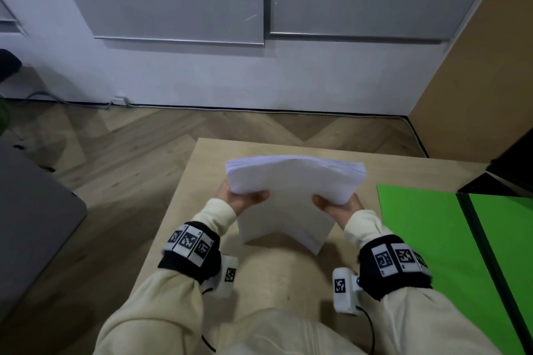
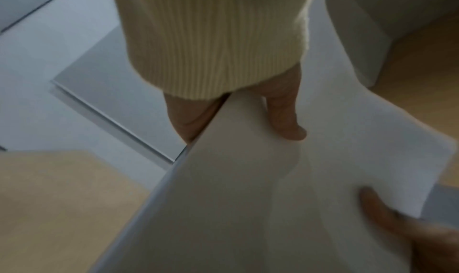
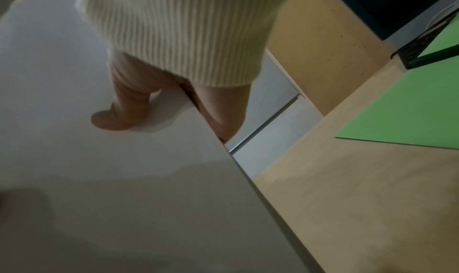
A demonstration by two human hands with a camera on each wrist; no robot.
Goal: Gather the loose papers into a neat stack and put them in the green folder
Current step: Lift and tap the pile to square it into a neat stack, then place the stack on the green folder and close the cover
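Observation:
A thick stack of white papers (image 1: 291, 193) stands tilted on its lower edge on the wooden table (image 1: 184, 210), its top bowed toward the far side. My left hand (image 1: 240, 199) grips its left edge, thumb on the near face. My right hand (image 1: 337, 204) grips the right edge the same way. In the left wrist view the paper stack (image 2: 248, 198) fills the lower half, with the left thumb (image 2: 285, 120) pressed on it. The right wrist view shows the paper stack (image 3: 111, 179) under my right thumb (image 3: 119, 116). The green folder (image 1: 427, 239) lies open flat on the table to the right; the green folder (image 3: 410, 110) is also in the right wrist view.
A dark box or device (image 1: 510, 170) sits at the table's far right corner behind the folder. A grey seat (image 1: 31, 219) stands left of the table. Wood floor (image 1: 144, 135) and a white wall lie beyond the table's far edge.

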